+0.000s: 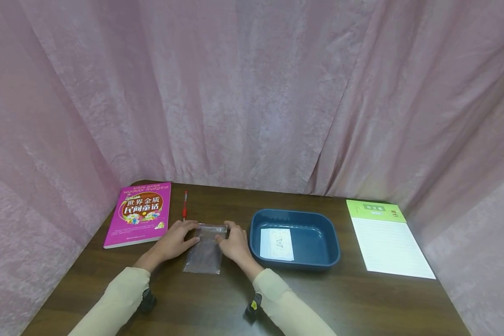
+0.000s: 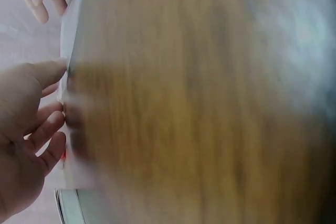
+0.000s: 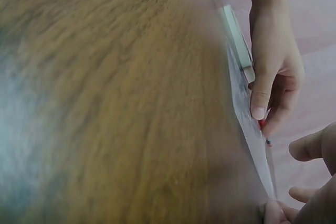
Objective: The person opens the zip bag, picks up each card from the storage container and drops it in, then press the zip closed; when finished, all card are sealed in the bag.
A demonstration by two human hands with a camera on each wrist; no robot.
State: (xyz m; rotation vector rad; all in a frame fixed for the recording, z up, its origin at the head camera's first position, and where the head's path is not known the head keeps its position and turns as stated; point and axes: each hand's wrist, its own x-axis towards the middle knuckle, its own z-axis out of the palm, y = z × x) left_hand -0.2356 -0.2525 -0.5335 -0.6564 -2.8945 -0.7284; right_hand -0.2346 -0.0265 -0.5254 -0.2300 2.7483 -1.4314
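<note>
Pink curtains ring the table [image 1: 327, 298], where the left hand [image 1: 174, 240] and right hand [image 1: 234, 242] pinch the bag's [image 1: 205, 252] top corners at 12 o'clock, apparently to part its seal.

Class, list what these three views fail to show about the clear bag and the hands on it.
- Head view: whether the clear bag holds anything; too small, see-through.
- Left wrist view: the left hand fingertips' grip; blurred.
- Right wrist view: most of the right hand; cut off by the edge.
</note>
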